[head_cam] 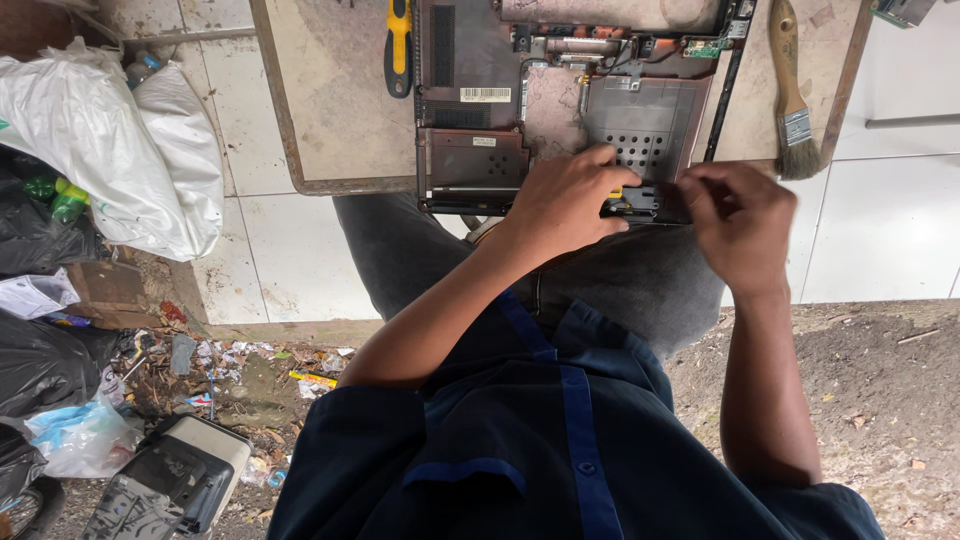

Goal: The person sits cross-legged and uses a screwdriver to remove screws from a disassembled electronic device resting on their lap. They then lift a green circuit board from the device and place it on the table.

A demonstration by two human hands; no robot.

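The far part of the opened laptop base (560,110) runs off the top edge, so its back end cannot be seen. Its near edge is covered by the left hand (570,200) and the right hand (740,225); what the fingertips pinch there is hidden, apart from a sliver of yellow between them. The screwdriver (399,45) loses its tip past the top edge, and the paintbrush (790,90) loses the end of its handle there. The surface (330,110) is cut off at the top as well. At the lower left, a grey machine (175,480) is cropped by the bottom edge. The litter on the ground beside it is too small to tell apart.
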